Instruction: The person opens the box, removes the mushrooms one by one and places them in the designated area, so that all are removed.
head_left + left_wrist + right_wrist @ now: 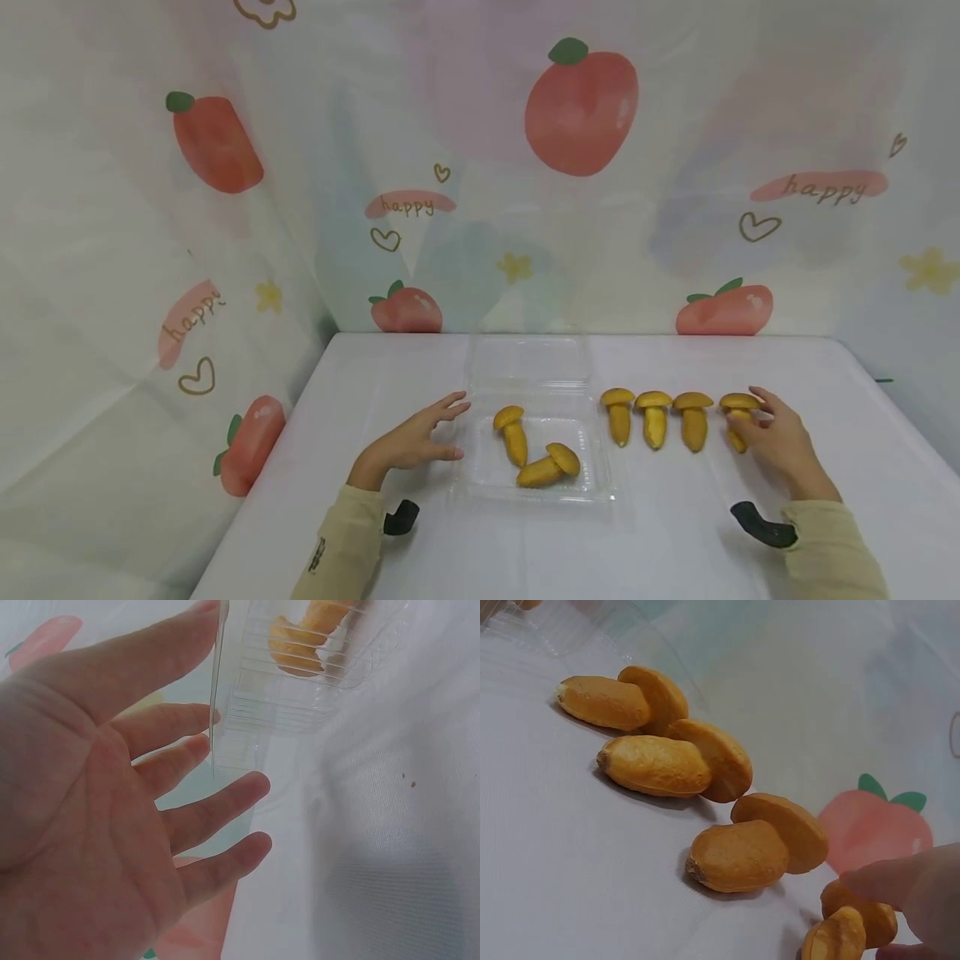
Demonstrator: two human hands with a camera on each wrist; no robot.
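My left hand (411, 442) is beside the left edge of a clear plastic clamshell box (480, 492), its fingers spread. The left wrist view shows its thumb and fingertips at the box's thin rim (215, 712), with nothing gripped. Inside the box lie two yellow-brown mushrooms, one pointing away (513, 437) and one sideways (543, 472). My right hand (787, 442) is at the rightmost mushroom (738, 403) of a row on the table. Its thumb and finger are on either side of that mushroom, partly covering it; the finger overlaps the cap (870, 919) in the right wrist view.
Three more mushrooms, at left (618, 417), middle (654, 419) and right (693, 421), lie between the box and my right hand. The box's lid (528, 360) is folded back toward the wall. A white cloth covers the table (570, 554); a fruit-printed sheet (480, 125) hangs behind.
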